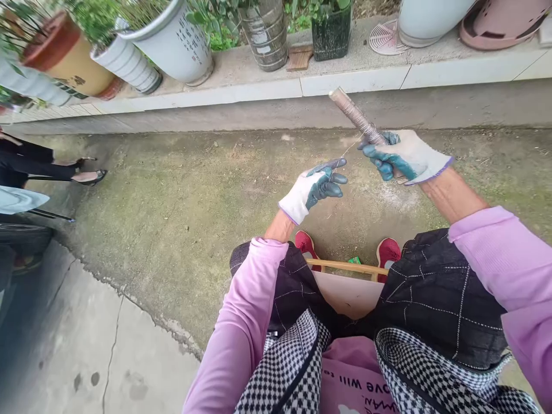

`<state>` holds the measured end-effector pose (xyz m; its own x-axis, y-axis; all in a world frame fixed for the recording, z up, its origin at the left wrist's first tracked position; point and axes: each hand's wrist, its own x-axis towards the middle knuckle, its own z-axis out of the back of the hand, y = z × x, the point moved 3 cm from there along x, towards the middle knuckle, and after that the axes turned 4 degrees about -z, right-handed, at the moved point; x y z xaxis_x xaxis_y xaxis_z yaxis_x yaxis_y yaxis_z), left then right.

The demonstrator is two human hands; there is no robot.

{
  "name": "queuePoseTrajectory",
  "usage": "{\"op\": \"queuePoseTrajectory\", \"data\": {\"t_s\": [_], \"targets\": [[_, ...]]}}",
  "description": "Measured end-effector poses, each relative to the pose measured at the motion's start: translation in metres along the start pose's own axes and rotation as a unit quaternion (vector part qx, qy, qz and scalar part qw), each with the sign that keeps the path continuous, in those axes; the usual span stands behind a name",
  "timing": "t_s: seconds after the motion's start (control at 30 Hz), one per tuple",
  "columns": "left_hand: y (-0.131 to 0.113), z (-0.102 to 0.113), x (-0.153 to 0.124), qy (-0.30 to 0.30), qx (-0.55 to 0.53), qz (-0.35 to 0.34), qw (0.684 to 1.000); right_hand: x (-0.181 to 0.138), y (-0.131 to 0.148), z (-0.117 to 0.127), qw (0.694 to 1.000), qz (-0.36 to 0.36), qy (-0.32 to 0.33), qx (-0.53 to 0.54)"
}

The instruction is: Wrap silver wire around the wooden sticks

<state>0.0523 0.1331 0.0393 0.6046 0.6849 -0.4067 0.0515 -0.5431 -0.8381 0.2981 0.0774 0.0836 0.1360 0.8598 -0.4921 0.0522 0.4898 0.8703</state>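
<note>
My right hand (401, 155), in a white glove with a blue-green coated palm, is closed round the lower end of a brownish rod (351, 109). Thin, pale wire is wound about the rod, which tilts up to the left. From it a loose length of wire (351, 148) runs down to my left hand (321, 187), gloved the same way. The wire passes between the thumb and the loosely bent fingers there. Both hands are held over the ground in front of my knees.
Potted plants, among them a white pot (172, 43) and a black pot (331, 37), line a low tiled ledge (353, 80). Between my legs is a wooden stool (345, 266). Another person's legs and shoe (89, 177) show at the left. Cracked concrete (142, 356) lies lower left.
</note>
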Motion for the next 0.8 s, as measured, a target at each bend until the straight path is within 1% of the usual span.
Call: {"op": "queuePoseTrajectory", "data": {"t_s": [0.03, 0.1, 0.17, 0.23, 0.33, 0.4, 0.47, 0.53, 0.6, 0.67, 0.73, 0.8], "targets": [[0.002, -0.001, 0.003, -0.008, -0.024, -0.002, 1.0, 0.003, -0.001, -0.004, 1.0, -0.001, -0.02, 0.016], [0.007, -0.005, 0.008, -0.025, -0.047, -0.008, 0.999, 0.01, -0.002, -0.012, 0.998, 0.003, -0.038, 0.052], [0.01, -0.01, 0.013, -0.044, -0.019, -0.016, 0.999, 0.017, -0.004, -0.019, 0.996, 0.007, -0.043, 0.08], [0.012, -0.017, 0.016, -0.059, 0.038, -0.019, 0.997, 0.024, -0.006, -0.024, 0.996, 0.016, -0.038, 0.082], [0.015, -0.026, 0.02, -0.067, 0.097, -0.011, 0.993, 0.036, -0.009, -0.028, 0.999, 0.03, -0.018, 0.037], [0.015, -0.028, 0.023, -0.066, 0.098, -0.014, 0.993, 0.044, -0.013, -0.028, 0.999, 0.038, -0.032, -0.002], [0.016, -0.025, 0.026, -0.077, 0.089, -0.03, 0.993, 0.049, -0.016, -0.026, 0.996, 0.052, -0.059, -0.038], [0.018, -0.018, 0.03, -0.101, 0.082, -0.049, 0.99, 0.05, -0.016, -0.027, 0.993, 0.072, -0.068, -0.069], [0.022, -0.009, 0.037, -0.132, 0.064, -0.063, 0.987, 0.046, -0.014, -0.032, 0.991, 0.084, -0.046, -0.094], [0.028, -0.001, 0.045, -0.151, 0.03, -0.06, 0.986, 0.039, -0.011, -0.038, 0.991, 0.08, -0.005, -0.104], [0.032, 0.002, 0.052, -0.162, -0.006, -0.045, 0.986, 0.032, -0.009, -0.043, 0.992, 0.071, 0.031, -0.095], [0.033, 0.004, 0.057, -0.178, -0.021, -0.046, 0.983, 0.027, -0.008, -0.045, 0.993, 0.068, 0.047, -0.08]]}}
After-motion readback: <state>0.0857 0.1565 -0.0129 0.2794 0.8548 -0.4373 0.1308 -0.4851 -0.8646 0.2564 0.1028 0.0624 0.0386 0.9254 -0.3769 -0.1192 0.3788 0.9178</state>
